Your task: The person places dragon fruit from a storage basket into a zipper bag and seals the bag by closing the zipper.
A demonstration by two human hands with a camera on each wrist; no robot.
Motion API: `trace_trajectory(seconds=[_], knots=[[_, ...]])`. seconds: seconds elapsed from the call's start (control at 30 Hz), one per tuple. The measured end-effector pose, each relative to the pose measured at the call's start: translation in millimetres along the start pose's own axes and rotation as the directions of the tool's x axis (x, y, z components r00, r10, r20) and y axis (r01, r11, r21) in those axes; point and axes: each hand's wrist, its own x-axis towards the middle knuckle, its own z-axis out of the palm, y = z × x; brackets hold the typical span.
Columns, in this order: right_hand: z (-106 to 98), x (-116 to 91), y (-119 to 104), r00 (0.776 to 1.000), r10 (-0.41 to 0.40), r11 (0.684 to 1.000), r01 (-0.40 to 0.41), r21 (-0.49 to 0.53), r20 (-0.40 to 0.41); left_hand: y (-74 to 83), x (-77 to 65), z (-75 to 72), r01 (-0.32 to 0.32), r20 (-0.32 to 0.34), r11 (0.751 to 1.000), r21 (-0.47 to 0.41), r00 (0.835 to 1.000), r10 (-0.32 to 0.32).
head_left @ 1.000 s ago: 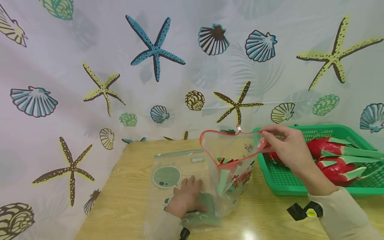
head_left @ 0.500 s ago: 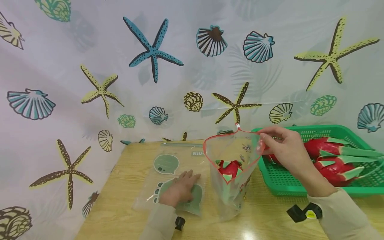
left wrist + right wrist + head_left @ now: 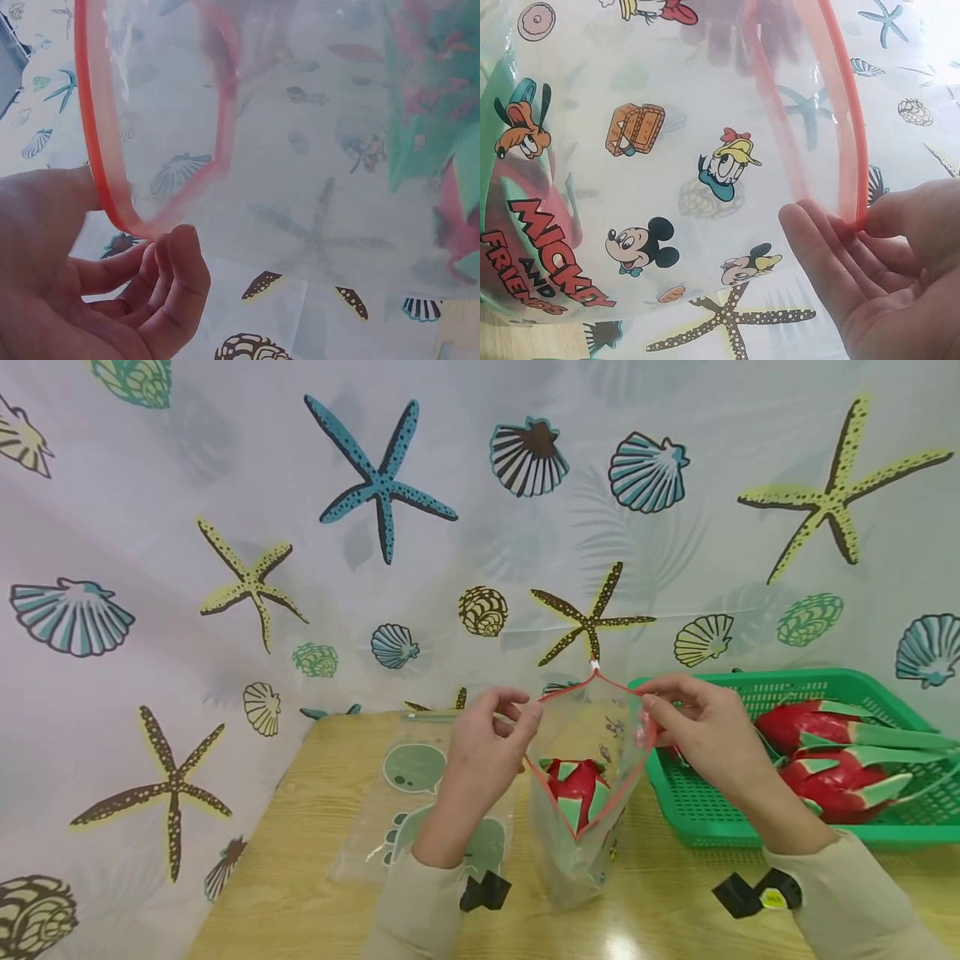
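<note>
A clear zip bag (image 3: pixel 573 868) with a red rim and a white slider stands upright on the table, its mouth spread wide. Inside it a red dragon fruit (image 3: pixel 576 789) with green scales is visible. My left hand (image 3: pixel 480 747) holds the rim on the left side; in the left wrist view the red edge (image 3: pixel 91 127) runs between thumb and curled fingers. On the opposite side my right hand (image 3: pixel 708 731) pinches the rim between thumb and fingers. Cartoon figures and lettering are printed on the bag wall (image 3: pixel 637 247), seen in the right wrist view.
A green basket (image 3: pixel 738 841) at the right holds more dragon fruits (image 3: pixel 843 781). Left of the standing bag, another clear zip bag (image 3: pixel 414 768) with green prints lies flat on the wooden table (image 3: pixel 292 835). A patterned curtain (image 3: pixel 420 602) hangs behind.
My left hand has left the flat bag, which was shifted leftward, and come up to the standing bag's left rim. My right hand keeps its grip, and the mouth faces me more.
</note>
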Motion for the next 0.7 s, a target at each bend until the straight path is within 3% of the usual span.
trace_trajectory(seconds=[0.13,0.47,0.6,0.7], knots=[[-1.8,-1.8,1.2,1.000,-0.006,1.000,0.006,-0.002,0.006,2.2,1.2,2.3,0.024,0.023,0.999,0.043,0.999,-0.025],[-11.1,-2.4,15.0,0.999,-0.028,0.998,0.026,0.049,0.036,-2.1,-2.4,8.7,-0.009,-0.008,0.999,-0.047,1.000,0.009],[-21.5,1.7,31.0,0.999,-0.046,0.990,0.045,-0.131,-0.007,-3.5,-3.8,9.2,-0.013,-0.016,0.998,-0.057,1.000,0.012],[-27.2,5.8,47.7,0.998,-0.059,0.951,0.046,-0.306,-0.035,-4.1,-4.8,8.8,-0.009,-0.013,0.999,-0.044,1.000,0.008]])
